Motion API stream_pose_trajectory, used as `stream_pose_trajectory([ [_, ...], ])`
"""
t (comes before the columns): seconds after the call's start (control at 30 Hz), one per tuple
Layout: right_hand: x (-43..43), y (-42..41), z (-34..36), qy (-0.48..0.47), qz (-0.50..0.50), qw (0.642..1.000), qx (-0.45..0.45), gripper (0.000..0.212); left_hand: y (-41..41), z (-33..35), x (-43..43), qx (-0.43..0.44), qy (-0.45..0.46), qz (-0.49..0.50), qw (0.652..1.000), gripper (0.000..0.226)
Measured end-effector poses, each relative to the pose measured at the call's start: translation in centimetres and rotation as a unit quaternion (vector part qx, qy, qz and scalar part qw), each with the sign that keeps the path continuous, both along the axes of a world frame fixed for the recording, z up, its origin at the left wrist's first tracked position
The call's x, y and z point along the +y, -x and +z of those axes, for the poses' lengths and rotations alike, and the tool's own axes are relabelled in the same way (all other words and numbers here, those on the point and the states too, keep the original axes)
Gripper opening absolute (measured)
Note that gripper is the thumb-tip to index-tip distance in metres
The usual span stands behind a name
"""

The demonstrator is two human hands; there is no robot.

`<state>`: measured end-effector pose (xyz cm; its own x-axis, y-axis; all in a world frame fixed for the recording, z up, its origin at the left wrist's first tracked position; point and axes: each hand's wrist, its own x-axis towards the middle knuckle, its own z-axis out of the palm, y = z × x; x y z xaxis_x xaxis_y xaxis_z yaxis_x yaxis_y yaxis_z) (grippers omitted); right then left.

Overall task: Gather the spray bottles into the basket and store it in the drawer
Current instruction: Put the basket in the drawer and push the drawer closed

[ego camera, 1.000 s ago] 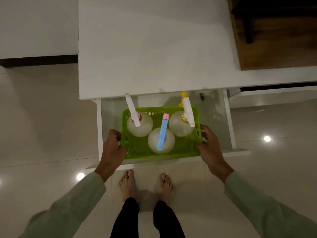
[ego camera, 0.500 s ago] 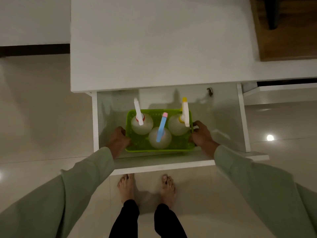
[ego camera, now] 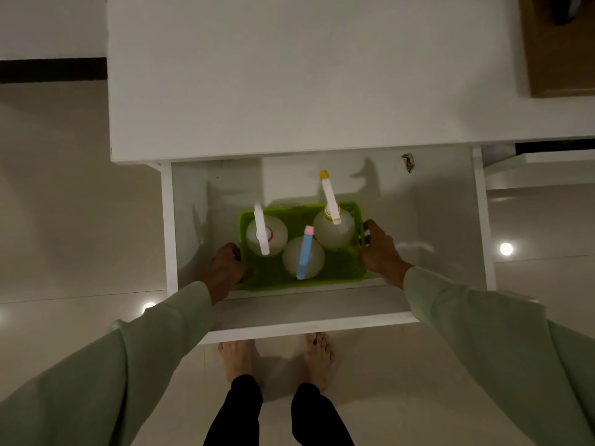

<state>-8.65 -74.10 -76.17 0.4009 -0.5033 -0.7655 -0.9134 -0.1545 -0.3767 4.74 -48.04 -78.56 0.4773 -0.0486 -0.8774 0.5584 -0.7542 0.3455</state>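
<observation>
Inside open drawer [ego camera: 450, 220]: left hand [ego camera: 225, 268], right hand [ego camera: 380, 249] reach down, each grip clamping green basket [ego camera: 338, 272] sides.

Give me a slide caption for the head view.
Both hands lower a green basket of spray bottles into the drawer.

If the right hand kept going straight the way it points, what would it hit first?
The right hand grips the basket's right end, pointing into the drawer. Ahead looks like bare drawer floor; probably the back wall beneath the countertop comes first, though depth is unclear.
</observation>
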Motion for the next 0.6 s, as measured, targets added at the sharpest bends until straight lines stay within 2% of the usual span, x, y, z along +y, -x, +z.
stream_pose_trajectory([
  [0.23, -0.1, 0.2, 0.1, 0.003, 0.043, 0.999, 0.016, 0.043, -0.1, 0.2, 0.5, 0.013, 0.013, -0.042, 0.999, 0.044],
  [0.33, 0.1, 0.4, 0.8, 0.018, 0.045, 0.999, 0.006, 0.068, 0.1, 2.0, 0.7, -0.047, -0.001, -0.113, 0.992, 0.071],
  [0.4, 0.5, 0.4, 1.8, 0.060, 0.046, 0.996, -0.055, 0.080, 0.3, 3.5, 0.7, -0.143, -0.015, -0.173, 0.974, 0.088],
  [0.47, 0.8, 0.2, 2.8, 0.083, 0.048, 0.985, -0.142, 0.088, 0.6, 4.9, 0.7, -0.215, 0.016, -0.199, 0.956, 0.094],
  [0.53, 1.0, -0.3, 3.4, 0.076, 0.062, 0.976, -0.194, 0.093, 1.0, 5.7, 0.7, -0.241, 0.068, -0.189, 0.950, 0.092],
  [0.6, 1.3, -1.0, 3.6, 0.066, 0.081, 0.974, -0.203, 0.094, 1.2, 6.0, 0.3, -0.241, 0.106, -0.175, 0.949, 0.092],
])
